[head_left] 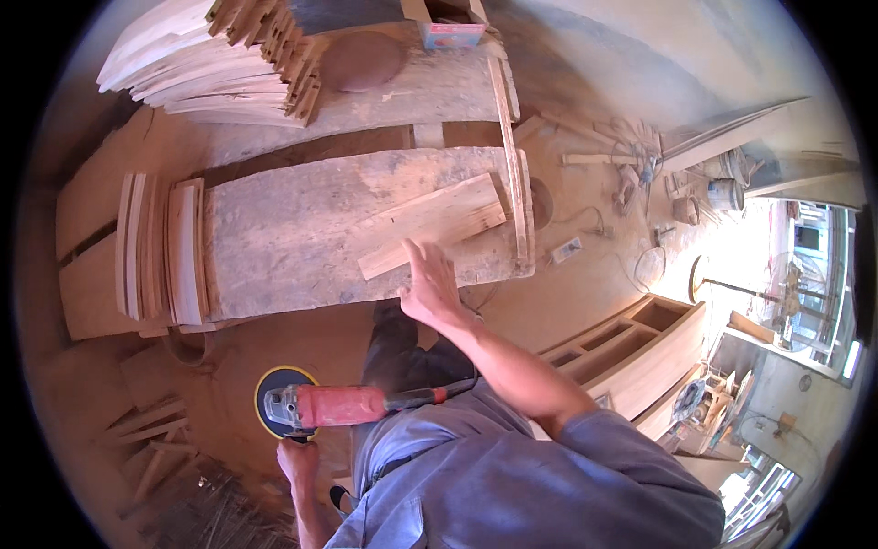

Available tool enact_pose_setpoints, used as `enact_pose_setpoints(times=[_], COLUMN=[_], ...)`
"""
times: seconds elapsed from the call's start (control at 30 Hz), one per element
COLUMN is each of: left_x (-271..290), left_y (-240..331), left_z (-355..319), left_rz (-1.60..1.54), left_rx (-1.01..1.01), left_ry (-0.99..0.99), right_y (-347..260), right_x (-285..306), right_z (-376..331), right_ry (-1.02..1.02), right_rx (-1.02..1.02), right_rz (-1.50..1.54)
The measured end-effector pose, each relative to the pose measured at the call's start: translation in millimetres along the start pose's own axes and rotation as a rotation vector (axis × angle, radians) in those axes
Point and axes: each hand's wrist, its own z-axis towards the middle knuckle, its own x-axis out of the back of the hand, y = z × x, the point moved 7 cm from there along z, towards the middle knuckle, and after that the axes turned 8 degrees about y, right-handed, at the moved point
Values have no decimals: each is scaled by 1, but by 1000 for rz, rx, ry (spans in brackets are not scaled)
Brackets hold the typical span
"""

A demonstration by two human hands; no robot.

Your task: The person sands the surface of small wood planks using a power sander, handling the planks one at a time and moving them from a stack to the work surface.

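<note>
A red angle sander (338,405) with a round, yellow-rimmed black pad hangs level beside my left hip. My left hand (298,460) is closed below its metal head, apparently round a side handle that the fingers mostly hide. On the worn workbench (283,215) in front of me a flat wooden board (434,218) lies at a slant. My right hand (430,285) reaches over the board's near edge, with fingers stretched onto its surface and the thumb apart. Whether those fingers press on the wood I cannot tell.
Narrow boards (187,252) stand in a row at the bench's left end. A wooden strip (510,160) crosses its right end. Farther off are a tall plank stack (219,69) and a cardboard box (451,35). A wooden cabinet frame (631,352) stands right; scraps (151,430) lie lower left.
</note>
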Motion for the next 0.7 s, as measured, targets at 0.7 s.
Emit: enact_pose_setpoints(times=[0.7], left_x=[29], left_y=[87], left_z=[12], left_rz=[236], left_rx=[-103], left_ry=[30], right_y=[64], right_x=[29], right_z=[47], right_ry=[112], right_rx=[192], right_rz=[-370])
